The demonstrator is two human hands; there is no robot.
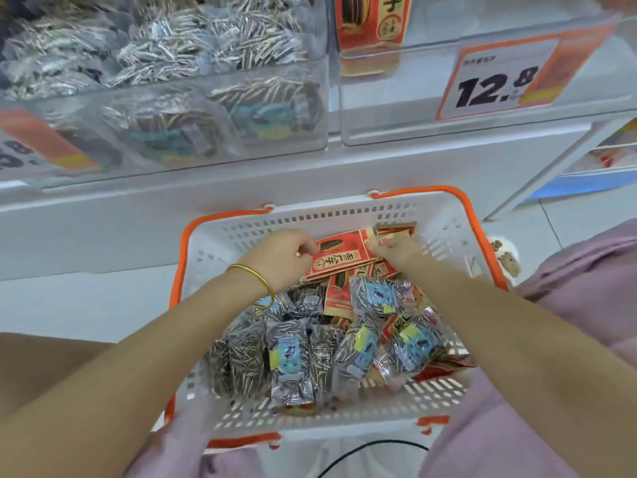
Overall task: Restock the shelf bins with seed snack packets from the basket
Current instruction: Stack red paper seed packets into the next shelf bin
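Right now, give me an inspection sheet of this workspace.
Surface: white shelf carrying two clear bins.
Job's things: basket holds red packets and clear packets; left bin well filled; right bin shows one upright pack.
Clutter: nothing seen.
Hands: left hand and right hand both grip the red packets.
Cables: black cable below the basket.
Surroundings: price tag on the right bin.

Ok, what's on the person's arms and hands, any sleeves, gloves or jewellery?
Both forearms are bare and no gloves show. The left hand has a thin gold bangle round its wrist; the right hand wears nothing visible. Lilac fabric shows at the frame edges, possibly clothing.
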